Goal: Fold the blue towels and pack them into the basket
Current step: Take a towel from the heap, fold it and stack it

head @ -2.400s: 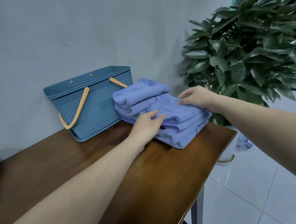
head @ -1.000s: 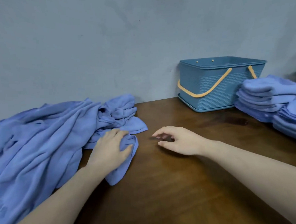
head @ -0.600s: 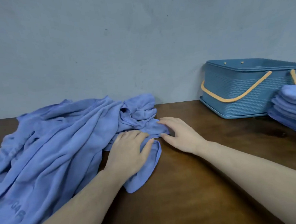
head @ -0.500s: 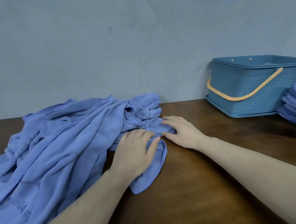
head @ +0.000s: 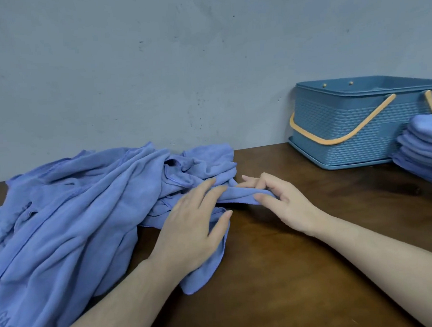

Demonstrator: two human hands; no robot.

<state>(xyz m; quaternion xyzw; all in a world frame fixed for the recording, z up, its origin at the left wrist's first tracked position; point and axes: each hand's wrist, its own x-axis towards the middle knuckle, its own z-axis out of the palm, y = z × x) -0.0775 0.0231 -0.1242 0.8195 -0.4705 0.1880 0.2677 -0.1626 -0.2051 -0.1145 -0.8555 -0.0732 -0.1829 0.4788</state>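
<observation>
Two bare hands work at the near edge of a heap of loose blue towels (head: pixel 69 211) on a brown wooden table (head: pixel 278 272). The right hand (head: pixel 284 202) comes in from the lower right, forearm low over the wood, its fingers and thumb curled round a bunched ridge of one towel (head: pixel 239 196), pinching it just above the tabletop. Directly left of that grip, the left hand (head: pixel 193 227) lies palm down on the same towel, fingers straight and spread, thumb out to the right, pressing the cloth flat; a corner of the cloth pokes out beneath its wrist. The rest of the heap spreads away to the left of both hands. Well to the right of the grip and farther back, a blue basket (head: pixel 353 131) with orange handles stands against the grey wall (head: pixel 154 66), and a stack of folded towels (head: pixel 424 152) sits just in front of its right end.
</observation>
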